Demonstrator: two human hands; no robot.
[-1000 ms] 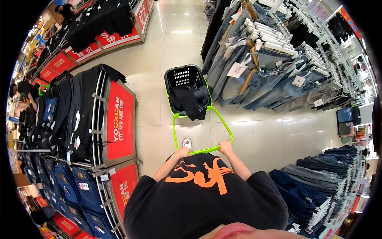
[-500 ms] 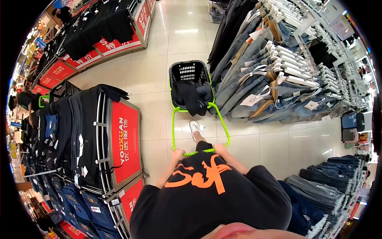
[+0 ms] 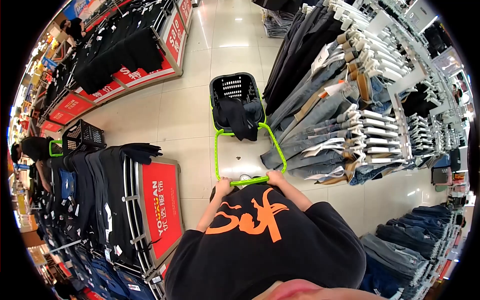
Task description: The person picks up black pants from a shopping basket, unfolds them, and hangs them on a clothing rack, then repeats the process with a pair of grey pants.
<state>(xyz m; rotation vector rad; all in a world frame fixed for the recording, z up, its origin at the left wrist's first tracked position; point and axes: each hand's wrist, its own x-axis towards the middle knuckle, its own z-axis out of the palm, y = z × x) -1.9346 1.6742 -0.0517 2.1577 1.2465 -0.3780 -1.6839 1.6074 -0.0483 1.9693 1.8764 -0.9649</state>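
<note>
My left hand [image 3: 223,186] is wrapped round one end of the bright green pull handle [image 3: 249,181] in front of my chest. At the other end of the same bar, my right hand [image 3: 274,177] has its fingers closed on it too. Two green arms run from the bar to a black rolling shopping basket [image 3: 216,84] on the floor ahead. Inside lies dark clothing [image 3: 239,117], part of it draped over the near rim. A bit of a light shoe [image 3: 245,177] shows just beyond the bar.
Jeans on white hangers [image 3: 305,135] crowd the right side, close to the handle. To the left stands a table of dark trousers with a red sign [image 3: 161,207]. A sale table [image 3: 117,60] is farther off. A person [image 3: 35,150] bends near another black basket [image 3: 84,137].
I have moved forward along the aisle with the basket; the hanging jeans and left table slid down in view. My stepping foot is now mostly hidden. Both hands keep hold of the handle.
</note>
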